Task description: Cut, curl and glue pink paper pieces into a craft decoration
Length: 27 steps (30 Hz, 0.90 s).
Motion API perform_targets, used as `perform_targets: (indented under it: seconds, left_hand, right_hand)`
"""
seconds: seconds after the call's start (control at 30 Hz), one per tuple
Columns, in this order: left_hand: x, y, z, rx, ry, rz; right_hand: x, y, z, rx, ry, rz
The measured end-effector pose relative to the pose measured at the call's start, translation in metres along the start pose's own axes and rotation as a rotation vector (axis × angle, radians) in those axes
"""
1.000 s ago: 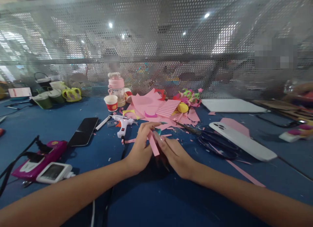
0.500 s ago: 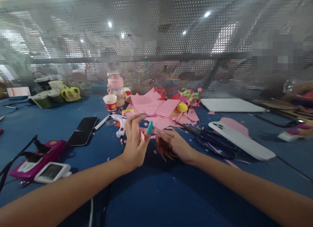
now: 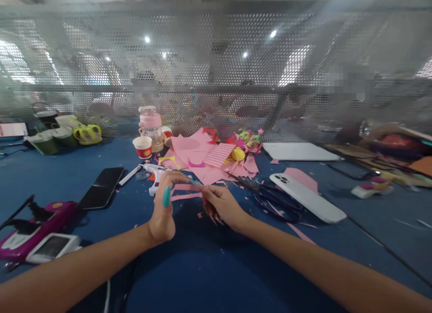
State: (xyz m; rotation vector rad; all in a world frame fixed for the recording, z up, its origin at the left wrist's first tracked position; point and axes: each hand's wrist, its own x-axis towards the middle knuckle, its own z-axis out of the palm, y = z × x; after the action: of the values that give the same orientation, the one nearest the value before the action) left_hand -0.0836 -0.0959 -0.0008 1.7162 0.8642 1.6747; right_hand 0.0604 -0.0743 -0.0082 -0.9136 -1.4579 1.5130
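Note:
My left hand (image 3: 165, 205) is raised over the blue table, its thumb, with a long teal nail, held well apart from the fingers. Its fingertips reach toward my right hand (image 3: 224, 207), whose thumb and forefinger are pinched together. What lies in that pinch is too small to make out. Behind the hands, a pink paper strip (image 3: 185, 196) and a pile of pink paper (image 3: 192, 149) lie on the table. The white glue gun (image 3: 156, 180) rests just beyond my left hand.
Dark-handled scissors (image 3: 278, 200) and a white phone (image 3: 307, 198) lie at the right. At the left are a black phone (image 3: 102, 188) and a magenta power strip (image 3: 40, 230). A paper cup (image 3: 143, 149) and a bottle (image 3: 151, 131) stand behind.
The view has shifted, so the table objects appear farther left. My left thumb has moved away from my right hand, and the left fingertips now meet the right pinch.

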Motion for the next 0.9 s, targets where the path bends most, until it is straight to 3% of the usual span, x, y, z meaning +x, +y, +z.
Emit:
perform_targets:
  seconds: [0.07, 0.23, 0.37, 0.47, 0.57, 0.77, 0.9]
  left_hand:
    - [0.001, 0.004, 0.002, -0.043, 0.006, 0.026]
    - [0.005, 0.005, 0.006, -0.194, -0.089, -0.157]
    - [0.007, -0.001, 0.004, 0.237, 0.039, -0.086]
    - [0.009, -0.004, 0.004, 0.522, -0.138, -0.011]
    - [0.008, -0.004, 0.006, 0.589, -0.348, 0.005]
    - [0.003, -0.001, 0.007, 0.545, -0.397, 0.008]
    - [0.005, -0.002, 0.005, 0.453, -0.45, -0.099]
  right_hand:
    - [0.002, 0.0, -0.001, 0.013, 0.017, 0.017]
    - [0.004, 0.0, 0.0, 0.041, 0.122, 0.044]
    - [0.001, 0.0, 0.004, -0.006, 0.031, 0.044]
    - [0.001, 0.0, 0.005, -0.041, -0.014, 0.029]
    - [0.002, 0.002, 0.003, -0.028, -0.054, 0.045]
    - [0.002, 0.003, -0.003, -0.005, -0.177, 0.101]
    - [0.0, 0.001, -0.005, 0.036, -0.236, 0.117]
